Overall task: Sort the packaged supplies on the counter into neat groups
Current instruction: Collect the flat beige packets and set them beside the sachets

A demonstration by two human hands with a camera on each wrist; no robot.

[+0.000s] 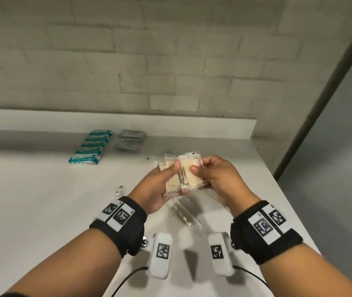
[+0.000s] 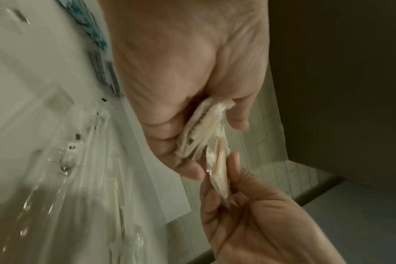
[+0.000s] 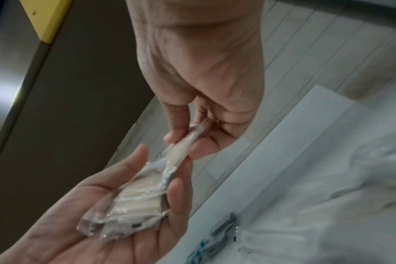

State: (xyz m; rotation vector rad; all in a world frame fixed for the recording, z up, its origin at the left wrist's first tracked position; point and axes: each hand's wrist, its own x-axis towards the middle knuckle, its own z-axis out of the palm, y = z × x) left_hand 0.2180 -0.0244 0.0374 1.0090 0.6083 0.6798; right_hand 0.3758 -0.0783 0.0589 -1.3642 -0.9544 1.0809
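Note:
Both hands hover above the white counter (image 1: 42, 200) with cream packets in clear wrap between them. My left hand (image 1: 177, 179) grips a small stack of these packets (image 1: 171, 187), thumb on top and fingers underneath. My right hand (image 1: 198, 168) pinches one cream packet (image 1: 189, 174) by its right edge, laid against the stack. The left wrist view shows the stack (image 2: 199, 130) edge-on in my left hand and the single packet (image 2: 219, 171) in the right fingers (image 2: 233, 166). In the right wrist view the stack (image 3: 133, 205) lies across my left palm.
A row of teal packets (image 1: 91, 150) and a group of grey packets (image 1: 130, 140) lie near the back ledge (image 1: 213, 127). Clear packets (image 1: 185, 213) lie under my hands, and a small clear packet (image 1: 119, 189) lies left of my wrist. The counter's edge (image 1: 288, 200) runs at the right.

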